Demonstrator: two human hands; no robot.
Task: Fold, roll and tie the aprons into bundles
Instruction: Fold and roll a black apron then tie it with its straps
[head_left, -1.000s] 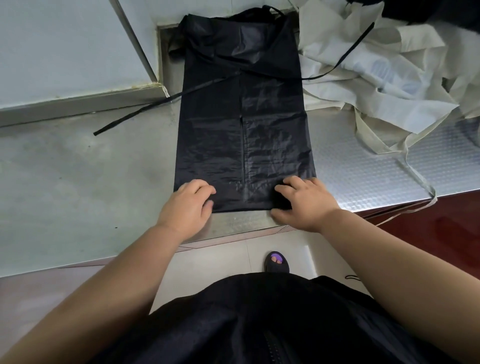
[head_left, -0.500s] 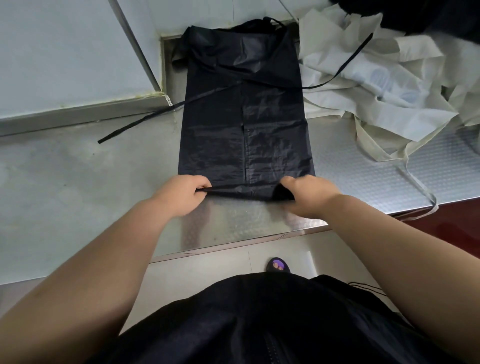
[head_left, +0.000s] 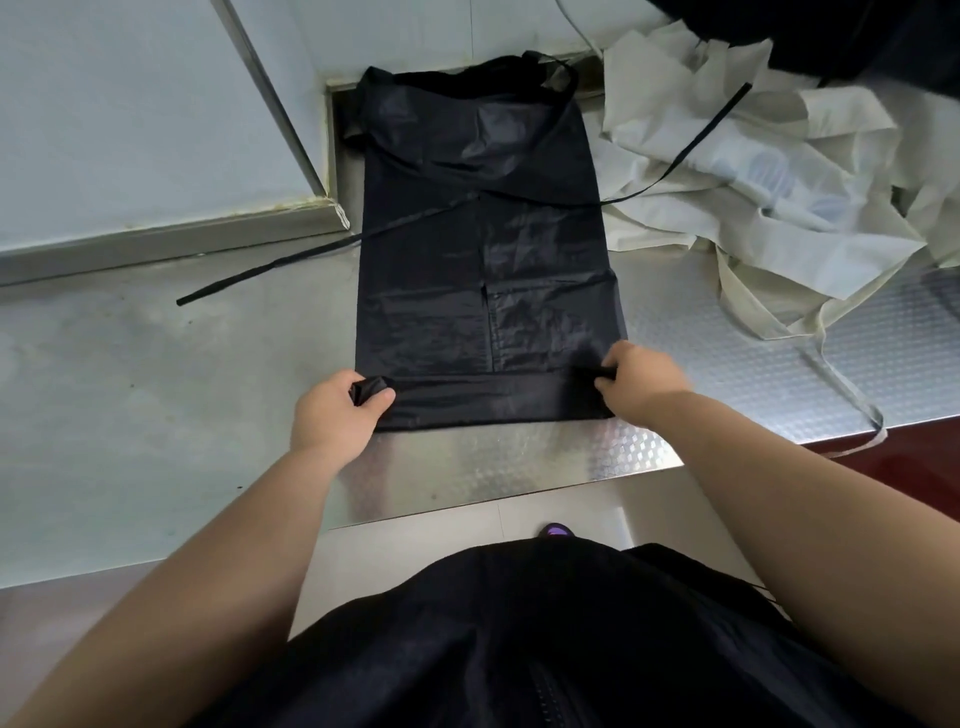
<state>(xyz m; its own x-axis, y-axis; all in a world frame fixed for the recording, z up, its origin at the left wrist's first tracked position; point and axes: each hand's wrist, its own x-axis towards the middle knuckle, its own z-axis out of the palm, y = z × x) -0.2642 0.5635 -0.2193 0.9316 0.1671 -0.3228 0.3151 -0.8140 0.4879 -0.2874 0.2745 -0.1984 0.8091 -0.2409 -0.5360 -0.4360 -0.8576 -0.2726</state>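
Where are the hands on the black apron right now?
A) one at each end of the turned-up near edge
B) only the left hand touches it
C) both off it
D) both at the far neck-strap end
A: the left hand and the right hand each grip one end of the rolled band at the near edge of the black apron.

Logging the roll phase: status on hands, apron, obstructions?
Left hand, right hand each grip an end of the rolled hem. Black apron flat on steel table. One black strap lies across cream aprons.
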